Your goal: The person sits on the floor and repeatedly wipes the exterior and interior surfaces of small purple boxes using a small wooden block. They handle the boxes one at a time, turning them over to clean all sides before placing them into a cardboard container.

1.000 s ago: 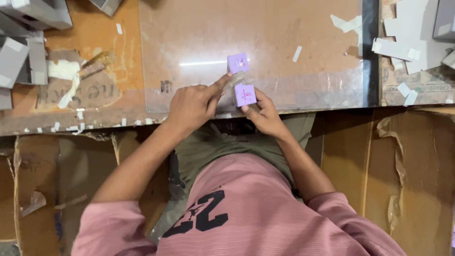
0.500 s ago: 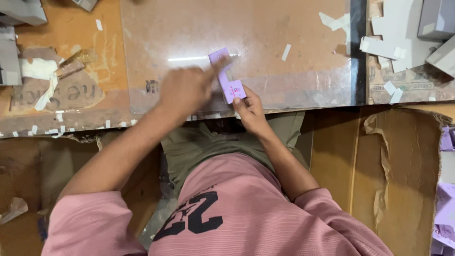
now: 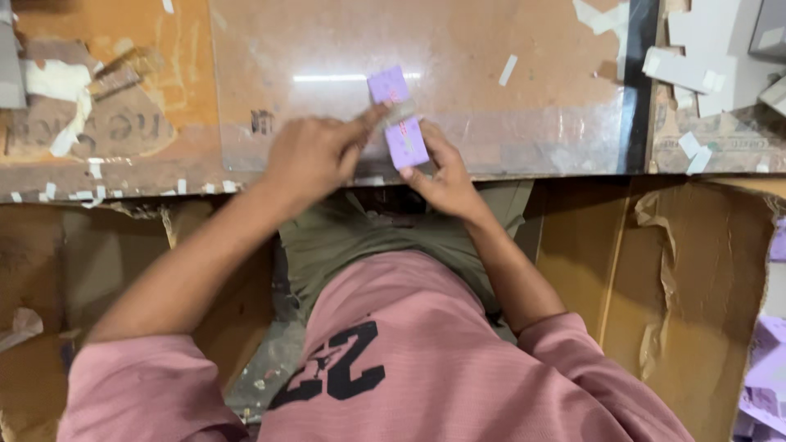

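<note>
Purple card box, flat-sided, pinched between left hand and right hand.

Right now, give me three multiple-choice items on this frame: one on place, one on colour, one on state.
1. Where is the small box?
A. on the floor
B. over the near edge of the glass-topped table
C. on the person's lap

2. What colour is the box?
A. light purple
B. green
C. black

3. How is the box held?
A. it lies untouched
B. one hand only
C. between both hands

Answers:
1 B: the box sits above the table's near edge, in front of the person.
2 A: its faces show light purple.
3 C: the left hand pinches it from one side, and the right hand grips its lower end.
</note>
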